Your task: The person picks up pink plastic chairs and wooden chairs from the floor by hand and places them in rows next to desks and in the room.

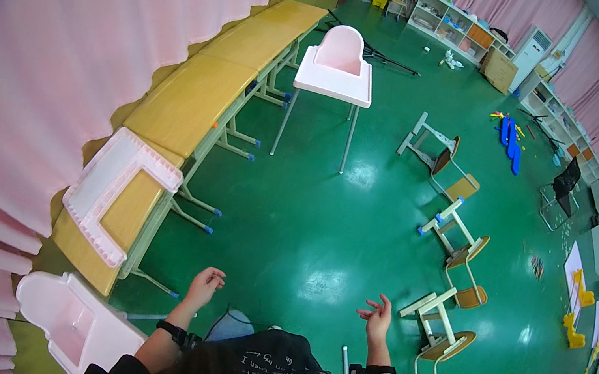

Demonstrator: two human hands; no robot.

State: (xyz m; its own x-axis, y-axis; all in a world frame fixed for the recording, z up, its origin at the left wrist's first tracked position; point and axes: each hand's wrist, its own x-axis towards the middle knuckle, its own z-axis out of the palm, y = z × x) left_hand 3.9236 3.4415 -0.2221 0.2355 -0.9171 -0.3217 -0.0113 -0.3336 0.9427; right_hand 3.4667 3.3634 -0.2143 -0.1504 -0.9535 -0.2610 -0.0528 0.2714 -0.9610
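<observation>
My left hand [205, 286] hangs in the air over the green floor, fingers loosely bent and apart, holding nothing. To the right, my right hand [376, 318] is also in the air and empty, its fingers spread. Left of my left hand, a pale pink plastic tray frame [100, 188] lies face down on the end of the wooden tables. A pink high chair seat [83, 325] without a tray stands by my left arm, and a metal leg [346, 365] shows beside my right forearm. Ahead stands a whole pink high chair [335, 73] with its tray on.
A row of wooden tables [214, 80] runs along the pink curtain [97, 15]. At right lie several tipped school chairs [448, 345]. Farther off are a black tripod [390, 60], blue plastic pieces [509, 144], a black chair [563, 189] and white shelves [452, 26].
</observation>
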